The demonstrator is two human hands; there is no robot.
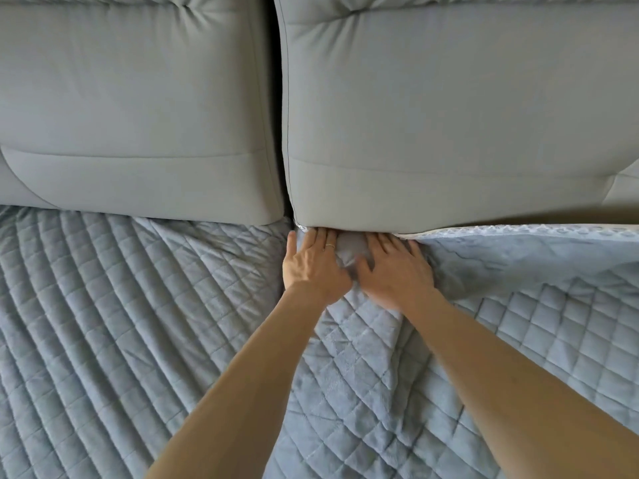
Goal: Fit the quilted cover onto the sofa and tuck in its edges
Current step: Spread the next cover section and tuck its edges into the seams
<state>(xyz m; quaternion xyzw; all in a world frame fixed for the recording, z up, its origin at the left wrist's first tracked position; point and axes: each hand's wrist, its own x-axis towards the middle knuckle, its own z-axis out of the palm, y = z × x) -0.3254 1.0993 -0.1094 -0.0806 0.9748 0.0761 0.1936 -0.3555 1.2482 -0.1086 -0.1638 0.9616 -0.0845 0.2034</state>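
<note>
The left hand (pixel 313 261) is lying flat on the quilted cover (pixel 138 323), its fingers straight and close together, the fingertips reaching right up to the lower edge of the right back cushion (pixel 449 115). A thin ring (pixel 330 246) is showing on one of its fingers. The right hand (pixel 394 271) is pressing down just beside it, fingers straight and slightly spread, the thumb pointing toward the left hand. Neither hand is curling around anything; both are pushing with extended fingers.

Between the two hands a small bunch of grey fabric (pixel 352 250) is bulging up, wedged against the base of the cushion. Whether it belongs to the cover or to the seat beneath cannot be told.

The cover is spreading over the whole seat of the sofa (pixel 484 36). To the left its far edge is disappearing under the left back cushion (pixel 138 115), and its diamond stitching is running in long slanting ridges. To the right of the right hand a stretch of the cover is lying turned over (pixel 518 257), showing a smoother face and a dotted strip along its border, which is touching the cushion's base.

Both bare forearms are reaching in from the lower edge of the view.
</note>
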